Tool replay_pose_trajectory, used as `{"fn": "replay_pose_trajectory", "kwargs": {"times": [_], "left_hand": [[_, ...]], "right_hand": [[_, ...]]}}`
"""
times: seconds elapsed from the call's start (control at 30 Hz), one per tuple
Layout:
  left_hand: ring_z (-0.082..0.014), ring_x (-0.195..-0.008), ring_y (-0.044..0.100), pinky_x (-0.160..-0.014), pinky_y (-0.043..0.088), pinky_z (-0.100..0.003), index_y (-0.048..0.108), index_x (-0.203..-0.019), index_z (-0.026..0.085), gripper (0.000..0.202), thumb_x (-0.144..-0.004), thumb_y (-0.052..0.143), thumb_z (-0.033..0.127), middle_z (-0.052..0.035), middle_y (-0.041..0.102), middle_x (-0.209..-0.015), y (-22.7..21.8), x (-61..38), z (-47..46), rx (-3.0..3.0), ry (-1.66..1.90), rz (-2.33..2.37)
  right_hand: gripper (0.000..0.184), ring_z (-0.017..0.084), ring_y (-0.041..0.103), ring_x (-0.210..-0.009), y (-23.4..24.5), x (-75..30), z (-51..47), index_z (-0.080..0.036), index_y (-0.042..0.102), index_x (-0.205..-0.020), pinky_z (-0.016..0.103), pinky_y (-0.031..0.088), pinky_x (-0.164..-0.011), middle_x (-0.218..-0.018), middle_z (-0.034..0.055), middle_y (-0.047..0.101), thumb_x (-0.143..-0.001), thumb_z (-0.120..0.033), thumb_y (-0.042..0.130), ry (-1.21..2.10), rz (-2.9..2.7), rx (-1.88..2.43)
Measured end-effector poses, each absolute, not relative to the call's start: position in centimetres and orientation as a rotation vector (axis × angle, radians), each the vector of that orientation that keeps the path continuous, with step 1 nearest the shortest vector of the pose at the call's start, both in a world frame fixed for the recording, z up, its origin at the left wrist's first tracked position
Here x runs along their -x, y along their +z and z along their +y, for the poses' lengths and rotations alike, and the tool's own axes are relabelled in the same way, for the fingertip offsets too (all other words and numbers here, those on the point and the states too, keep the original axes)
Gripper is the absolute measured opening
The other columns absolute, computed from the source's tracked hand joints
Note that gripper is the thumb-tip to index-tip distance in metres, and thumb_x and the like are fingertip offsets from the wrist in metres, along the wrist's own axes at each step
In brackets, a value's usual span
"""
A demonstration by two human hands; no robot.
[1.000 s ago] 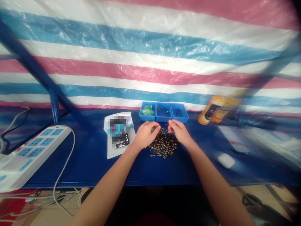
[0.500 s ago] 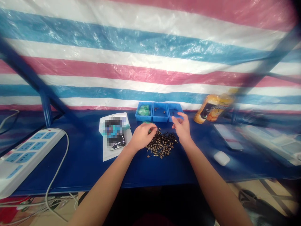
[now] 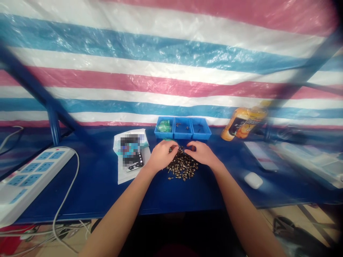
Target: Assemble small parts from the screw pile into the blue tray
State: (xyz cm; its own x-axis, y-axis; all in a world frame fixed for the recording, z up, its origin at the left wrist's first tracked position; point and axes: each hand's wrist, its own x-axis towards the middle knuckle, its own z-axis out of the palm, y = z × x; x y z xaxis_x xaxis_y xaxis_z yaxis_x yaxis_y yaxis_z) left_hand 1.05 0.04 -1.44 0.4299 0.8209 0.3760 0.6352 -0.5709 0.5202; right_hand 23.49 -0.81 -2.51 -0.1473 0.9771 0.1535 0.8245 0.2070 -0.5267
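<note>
My left hand (image 3: pixel 163 155) curls thumb toward fingers at the pile of metal parts (image 3: pixel 184 167), and my right hand (image 3: pixel 201 153) arches over its far right; I cannot tell whether either pinches one. The pile lies nearer than the blue bins (image 3: pixel 183 136), long axes pointing every way, one stray part (image 3: pixel 170 178) at near left lying roughly left-right.

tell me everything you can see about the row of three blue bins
The row of three blue bins looks like open-topped plastic, upright on the blue table near the striped sheet. Left bin holds crumpled green material; middle bin, a few small metal pieces; right bin, something dark and unclear. Left grip and right grip appear apart from it.
</note>
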Motion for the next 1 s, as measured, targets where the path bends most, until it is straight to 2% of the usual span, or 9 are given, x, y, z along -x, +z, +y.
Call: {"fn": "replay_pose_trajectory", "kwargs": {"times": [0.2,0.37,0.5,0.7,1.0], "left_hand": [[-0.0222,-0.098,0.065,-0.091,0.049,-0.036,0.069,-0.099,0.026,0.023,-0.096,0.049,0.035,-0.0011,0.074,-0.099,-1.26,-1.24,-0.14,-2.397,0.850,1.236],[-0.0227,-0.099,0.065,-0.088,0.049,-0.036,0.069,-0.098,0.026,0.022,-0.096,0.048,0.035,-0.0005,0.074,-0.101,-1.28,-1.31,-0.20,-2.410,0.831,1.231],[-0.0224,-0.099,0.065,-0.088,0.049,-0.036,0.068,-0.098,0.027,0.022,-0.096,0.048,0.035,-0.0001,0.074,-0.100,-1.38,-1.22,-0.15,-2.403,0.841,1.240],[-0.0225,-0.100,0.065,-0.087,0.050,-0.036,0.069,-0.099,0.027,0.023,-0.096,0.048,0.035,-0.0012,0.074,-0.102,-1.48,-1.25,-0.16,-2.403,0.833,1.242],[-0.0226,-0.099,0.065,-0.087,0.050,-0.036,0.070,-0.098,0.028,0.022,-0.096,0.049,0.034,0.0003,0.074,-0.101,-1.28,-1.27,-0.21,-2.398,0.836,1.240]], "right_hand": [[0.015,0.018,0.063,-0.082,-2.89,-23.08,-0.81,-0.027,0.073,-0.095,0.029,0.041,-0.071,-0.091,0.0028,0.070,-0.090,-0.032,0.059,0.404,-2.127,1.639],[0.022,0.020,0.065,-0.086,-3.18,-23.10,-0.66,-0.026,0.074,-0.094,0.031,0.044,-0.078,-0.094,0.0045,0.070,-0.092,-0.023,0.052,0.405,-2.137,1.607],[0.027,0.020,0.066,-0.088,-3.00,-23.64,-0.64,-0.025,0.076,-0.094,0.031,0.045,-0.082,-0.096,0.0055,0.072,-0.088,-0.015,0.052,0.441,-2.142,1.546],[0.017,0.019,0.065,-0.081,-2.58,-23.86,-0.70,-0.023,0.076,-0.087,0.030,0.046,-0.078,-0.088,0.0045,0.069,-0.085,-0.020,0.060,0.453,-2.152,1.531],[0.015,0.020,0.069,-0.084,-2.66,-23.93,-0.59,-0.024,0.073,-0.087,0.031,0.047,-0.076,-0.091,0.0024,0.076,-0.086,-0.022,0.058,0.509,-2.015,1.521]]}}
